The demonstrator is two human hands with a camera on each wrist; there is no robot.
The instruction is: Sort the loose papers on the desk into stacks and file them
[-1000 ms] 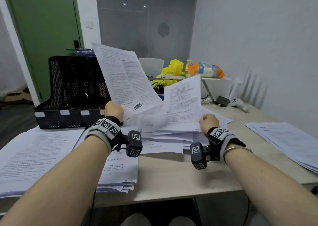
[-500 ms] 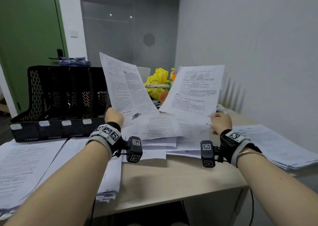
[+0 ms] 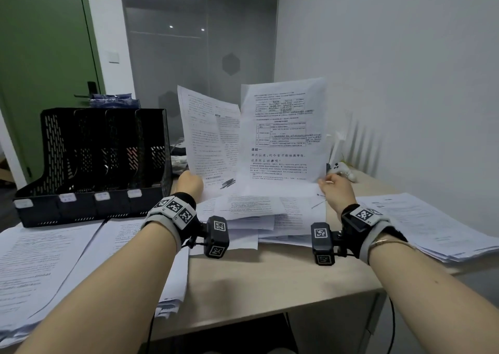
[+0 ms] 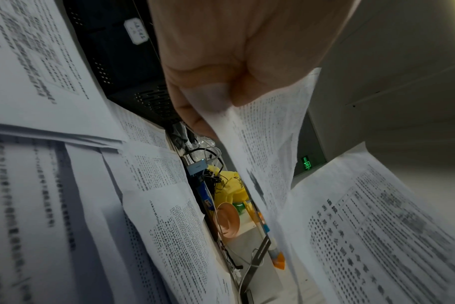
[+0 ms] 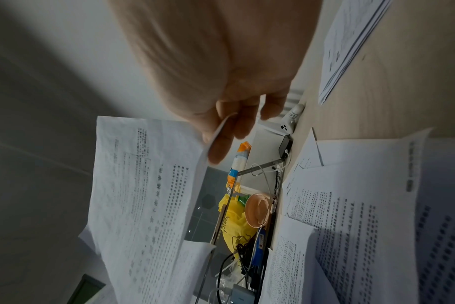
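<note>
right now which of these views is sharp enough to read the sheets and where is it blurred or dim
Head view: evenly lit, and the big heading lines on the right sheet are legible, while the left sheet has print too small to read. Left wrist view: dim, the left hand close and soft, the print smeared. Right wrist view: the right hand is blurred and the text is reduced to dots.

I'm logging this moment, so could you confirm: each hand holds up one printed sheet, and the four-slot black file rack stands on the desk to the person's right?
Not quite. The black file rack stands to the person's left, as the head view shows. The rest holds: the left hand and the right hand each hold up one printed sheet.
</note>
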